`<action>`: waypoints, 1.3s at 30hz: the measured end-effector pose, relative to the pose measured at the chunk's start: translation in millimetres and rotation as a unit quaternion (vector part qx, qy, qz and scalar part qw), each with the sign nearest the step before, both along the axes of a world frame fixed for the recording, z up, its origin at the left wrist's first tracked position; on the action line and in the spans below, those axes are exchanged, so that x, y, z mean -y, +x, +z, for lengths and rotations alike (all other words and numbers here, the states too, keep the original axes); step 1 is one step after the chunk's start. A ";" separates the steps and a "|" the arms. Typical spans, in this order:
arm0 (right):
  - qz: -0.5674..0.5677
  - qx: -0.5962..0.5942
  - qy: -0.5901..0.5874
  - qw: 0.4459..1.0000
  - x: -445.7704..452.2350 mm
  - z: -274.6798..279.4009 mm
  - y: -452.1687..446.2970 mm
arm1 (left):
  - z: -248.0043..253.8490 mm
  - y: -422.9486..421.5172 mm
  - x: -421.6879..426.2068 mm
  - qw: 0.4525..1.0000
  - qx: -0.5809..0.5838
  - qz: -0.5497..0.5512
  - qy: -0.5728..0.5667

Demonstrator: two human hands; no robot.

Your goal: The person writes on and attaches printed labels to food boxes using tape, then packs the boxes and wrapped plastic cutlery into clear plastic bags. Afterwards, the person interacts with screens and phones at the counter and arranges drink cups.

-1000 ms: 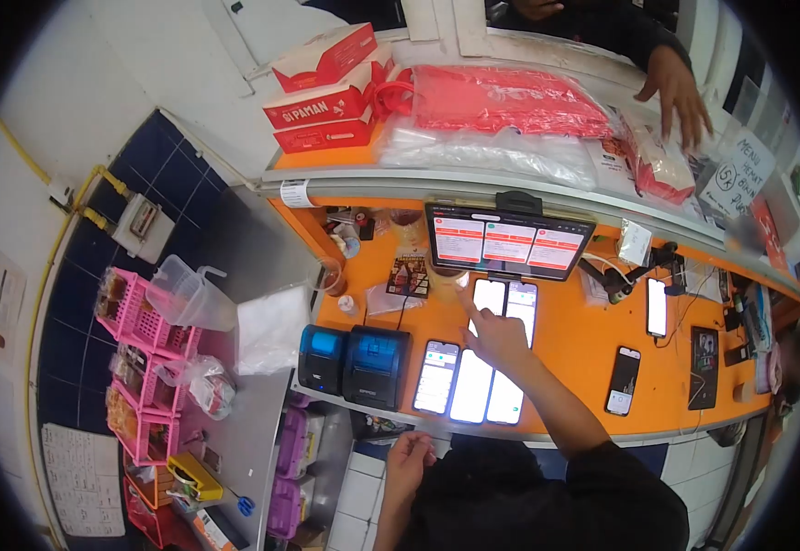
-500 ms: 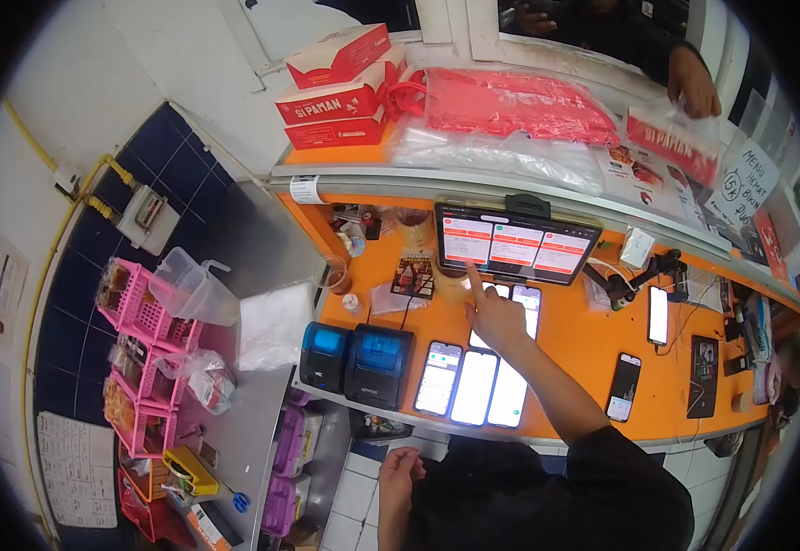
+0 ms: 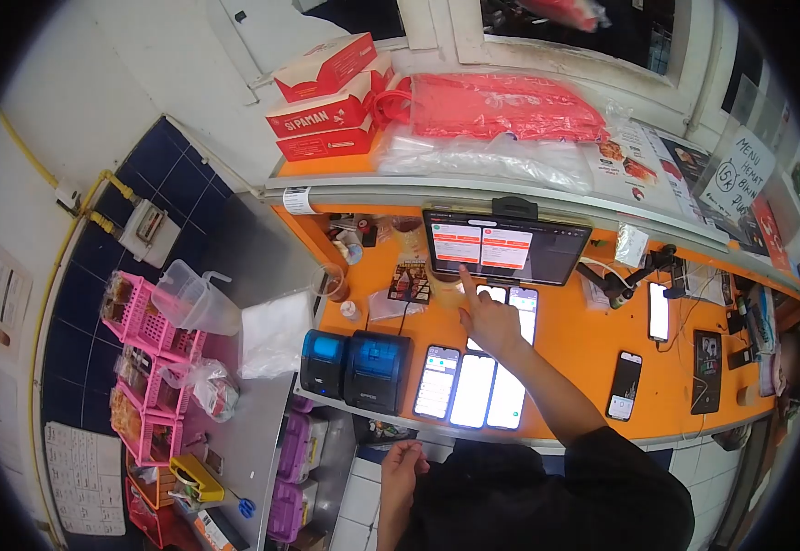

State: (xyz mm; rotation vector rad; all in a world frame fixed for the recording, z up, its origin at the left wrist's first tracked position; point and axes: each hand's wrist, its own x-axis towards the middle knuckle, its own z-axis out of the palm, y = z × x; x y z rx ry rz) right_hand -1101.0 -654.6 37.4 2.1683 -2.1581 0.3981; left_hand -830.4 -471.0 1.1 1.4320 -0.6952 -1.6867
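My right hand (image 3: 492,321) reaches over the phones with its index finger extended to the lower left part of the tablet screen (image 3: 507,248); it holds nothing. Two order cards with red bars show on the tablet. Beneath and beside this hand, several lit phones (image 3: 472,390) lie on the orange counter (image 3: 565,386). Below the counter's front edge, my left hand (image 3: 402,468) is loosely closed, with no object visible in it. Two black and blue printers (image 3: 376,370) stand left of the phones.
Red and white boxes (image 3: 322,118) and a bagged red stack (image 3: 505,108) rest on the upper shelf. Beyond the window hangs a red package (image 3: 565,11). At the left are pink baskets (image 3: 163,386) and a plastic jug (image 3: 200,298). A dark phone (image 3: 624,386) lies farther right.
The tablet went from three cards to two. The other person's hand and the bagged red box have left the shelf; a red package shows beyond the window. My right hand stays near the screen.
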 end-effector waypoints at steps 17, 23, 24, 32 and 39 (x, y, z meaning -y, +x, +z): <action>0.147 0.284 0.249 0.914 -117.8 -17.5 50.2 | -19.4 -7.1 -3.8 0.996 0.046 -0.080 -0.001; 0.243 0.321 0.373 0.836 -139.0 11.7 63.9 | -13.8 -21.9 8.4 0.986 0.102 -0.121 -0.051; 0.244 0.318 0.370 0.838 -138.3 5.9 62.3 | -13.3 -24.1 9.7 0.983 0.115 -0.129 -0.066; 0.231 0.371 0.301 0.848 -128.7 -8.5 44.5 | -6.6 -26.8 10.4 0.883 0.324 -0.191 -0.281; 0.350 0.161 0.230 0.894 -136.2 -27.3 71.6 | -28.4 -26.8 -10.4 0.739 0.396 -0.292 -0.460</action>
